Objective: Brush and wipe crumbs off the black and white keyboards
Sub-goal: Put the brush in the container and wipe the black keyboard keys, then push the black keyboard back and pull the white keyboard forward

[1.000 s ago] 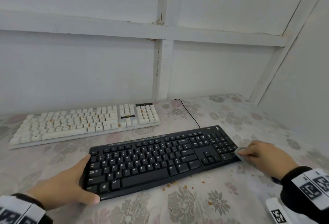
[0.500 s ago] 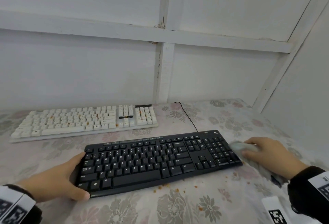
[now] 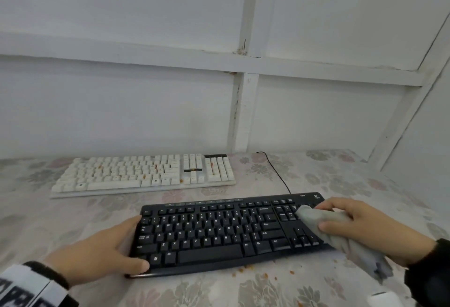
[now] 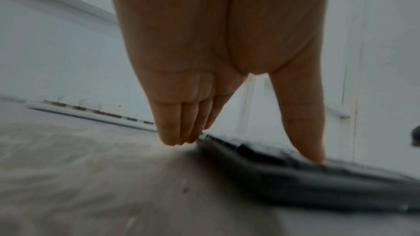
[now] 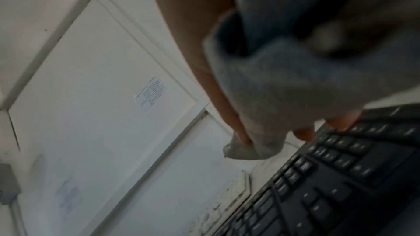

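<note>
We find the wiping of the black keyboard (image 3: 226, 231) in hand. Our right hand (image 3: 360, 228) grips a grey cloth (image 3: 323, 221) over its number pad; our left hand (image 3: 102, 253), fingers straight, braces its left end. The white keyboard (image 3: 143, 175), behind on the counter (image 3: 341, 180), holds crumbs; it needs wiping next.

The head view looks forward and down from above the near edge of the table (image 3: 365, 185), wide enough to take in the black keyboard (image 3: 219, 231) low in the frame, the white keyboard (image 3: 143, 175) above it and the panelled wall (image 3: 121, 99). The left wrist view sits low, almost on the cloth, facing along the left hand (image 4: 218, 51) toward the wall, very near and blurred. The right wrist view is tilted, close above the black keyboard's (image 5: 341, 186) right end at lower right. All three views share the black keyboard (image 4: 306, 177) and the wall.
</note>
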